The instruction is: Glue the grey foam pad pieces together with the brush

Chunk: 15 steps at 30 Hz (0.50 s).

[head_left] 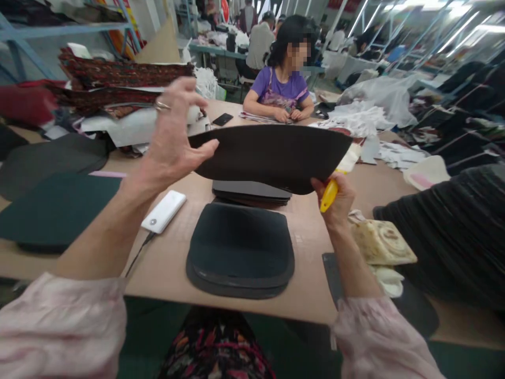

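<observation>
my left hand (173, 137) is raised above the tabletop (165, 263), and its fingers (203, 152) are spread wide, only the thumb and the tips pressing on the left end of a dark brown curved piece (272, 155). this piece hangs in the air between my two hands, flat side toward me. a ring (162, 106) sits on one finger of the left hand. my right hand (335, 202) is under the right lower corner of the piece, and its fingers are closed around a yellow tool (329, 195) while they also pinch the piece's edge. below my fingers, on the tabletop, lies a stack of dark padded pieces (240, 252), and just behind it, under the held piece, another low stack of dark pieces (252, 192). to the left of these, near my left wrist, there is a white power bank (163, 211) with a cable. to the right of my right wrist lies a folded patterned cloth (382, 242), touching a big black fabric (453, 231). far beyond my fingers, a person in a purple shirt (281, 89) sits at the far side of the tabletop, with a black phone (222, 119) near.
</observation>
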Tool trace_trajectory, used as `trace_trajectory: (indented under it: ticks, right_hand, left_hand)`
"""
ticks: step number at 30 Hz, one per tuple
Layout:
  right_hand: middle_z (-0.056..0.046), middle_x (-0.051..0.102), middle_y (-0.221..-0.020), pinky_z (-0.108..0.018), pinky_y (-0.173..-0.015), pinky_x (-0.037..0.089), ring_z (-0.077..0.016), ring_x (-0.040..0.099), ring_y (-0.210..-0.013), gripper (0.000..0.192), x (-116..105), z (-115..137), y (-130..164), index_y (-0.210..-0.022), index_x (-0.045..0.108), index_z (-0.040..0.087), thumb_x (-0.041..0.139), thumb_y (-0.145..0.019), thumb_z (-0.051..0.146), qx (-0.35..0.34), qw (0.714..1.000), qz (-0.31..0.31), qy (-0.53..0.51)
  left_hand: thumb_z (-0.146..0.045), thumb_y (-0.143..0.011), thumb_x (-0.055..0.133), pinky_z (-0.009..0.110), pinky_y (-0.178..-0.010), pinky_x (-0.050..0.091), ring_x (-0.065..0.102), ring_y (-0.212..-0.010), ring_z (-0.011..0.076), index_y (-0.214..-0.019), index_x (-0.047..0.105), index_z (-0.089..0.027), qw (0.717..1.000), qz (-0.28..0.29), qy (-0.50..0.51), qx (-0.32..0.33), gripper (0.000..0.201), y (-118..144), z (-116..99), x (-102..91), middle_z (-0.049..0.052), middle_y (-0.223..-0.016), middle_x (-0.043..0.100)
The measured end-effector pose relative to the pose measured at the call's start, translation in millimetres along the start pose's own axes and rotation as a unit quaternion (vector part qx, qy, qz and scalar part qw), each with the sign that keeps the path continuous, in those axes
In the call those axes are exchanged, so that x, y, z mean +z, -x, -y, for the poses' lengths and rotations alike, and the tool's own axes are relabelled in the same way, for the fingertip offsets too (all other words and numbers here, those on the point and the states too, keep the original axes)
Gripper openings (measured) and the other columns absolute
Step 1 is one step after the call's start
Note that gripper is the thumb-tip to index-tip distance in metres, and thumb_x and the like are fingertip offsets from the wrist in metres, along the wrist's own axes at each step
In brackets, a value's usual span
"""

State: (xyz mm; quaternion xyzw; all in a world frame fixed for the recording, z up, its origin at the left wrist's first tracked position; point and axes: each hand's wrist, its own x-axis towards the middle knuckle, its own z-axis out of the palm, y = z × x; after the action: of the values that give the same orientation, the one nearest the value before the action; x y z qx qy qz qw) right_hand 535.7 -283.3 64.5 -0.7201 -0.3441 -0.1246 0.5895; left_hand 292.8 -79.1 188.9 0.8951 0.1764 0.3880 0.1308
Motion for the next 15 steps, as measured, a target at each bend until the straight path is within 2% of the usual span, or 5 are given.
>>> trace_trajectory:
  ticks: [2,5,8,11,15]
  right_hand:
    - [0.002,0.049,-0.067,-0.027,-0.064,0.042,-0.0113,0.048,-0.064,0.024,-16,3,6,-0.076,0.057,0.016,0.067,-0.067,0.037,0.002,1.0,0.004,-0.015]
    - [0.001,0.053,-0.072,-0.029,-0.065,0.044,-0.0129,0.052,-0.068,0.029,-38,-2,23,-0.082,0.058,0.017,0.068,-0.067,0.039,0.035,0.996,0.04,-0.07]
    - [-0.001,0.06,-0.08,-0.031,-0.069,0.046,-0.0151,0.056,-0.074,0.035,-50,-5,49,-0.089,0.059,0.019,0.07,-0.063,0.039,0.119,0.977,0.098,-0.148]
    - [-0.001,0.063,-0.084,-0.031,-0.072,0.047,-0.0151,0.058,-0.074,0.04,-56,-7,79,-0.092,0.06,0.019,0.073,-0.059,0.038,0.214,0.944,0.155,-0.199]
    - [-0.002,0.063,-0.079,-0.029,-0.066,0.047,-0.0137,0.056,-0.068,0.047,-57,-23,116,-0.092,0.061,0.017,0.076,-0.055,0.042,0.278,0.925,0.183,-0.183]
  left_hand:
    - [-0.026,-0.066,0.071,0.046,-0.104,0.023,0.026,-0.128,0.0271,-0.128,0.031,-0.014,0.998,-0.058,0.0,-0.015,0.076,20,6,-14.0,0.004,-0.137,0.028]
    - [-0.043,-0.074,0.062,0.047,-0.099,0.024,0.033,-0.124,0.0266,-0.136,0.013,-0.011,0.979,-0.088,0.129,-0.13,0.085,60,30,-16.2,0.009,-0.133,0.03]
    - [-0.048,-0.074,0.061,0.042,-0.103,0.026,0.037,-0.124,0.0238,-0.135,0.016,-0.013,0.898,-0.04,0.331,-0.287,0.084,103,46,-1.3,0.012,-0.129,0.038]
    - [-0.042,-0.07,0.066,0.038,-0.101,0.034,0.047,-0.114,0.0197,-0.134,0.022,-0.019,0.812,0.004,0.453,-0.368,0.081,137,43,12.8,0.01,-0.118,0.049]
    - [-0.022,-0.062,0.072,0.033,-0.094,0.041,0.055,-0.1,0.0153,-0.134,0.026,-0.022,0.767,0.062,0.471,-0.432,0.086,167,32,20.6,0.004,-0.102,0.055]
